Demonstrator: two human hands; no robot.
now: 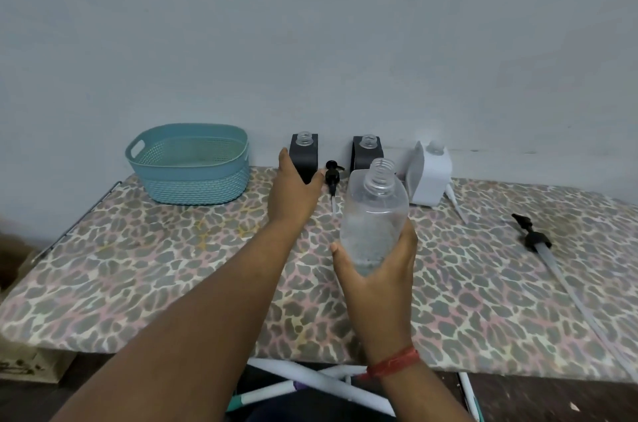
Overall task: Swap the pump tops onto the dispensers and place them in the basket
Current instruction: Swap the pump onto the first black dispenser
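Observation:
My right hand (379, 269) grips a clear, capless bottle (374, 214) and holds it tilted above the table. My left hand (293, 195) reaches to a black dispenser (305, 148) at the wall. Its fingers lie straight along the dispenser's left side and the thumb is spread at the lower right. A black pump top (333, 176) with its tube lies just right of that thumb. A second black dispenser (366, 153) and a white dispenser (431, 176) stand capless further right. The teal basket (190, 162) stands at the back left, with nothing seen inside it.
Another black pump top (531, 235) with a long clear tube lies at the right of the leopard-print table (138, 266). A white pump tube (457, 205) pokes out beside the white dispenser. White frame legs show under the table's front edge.

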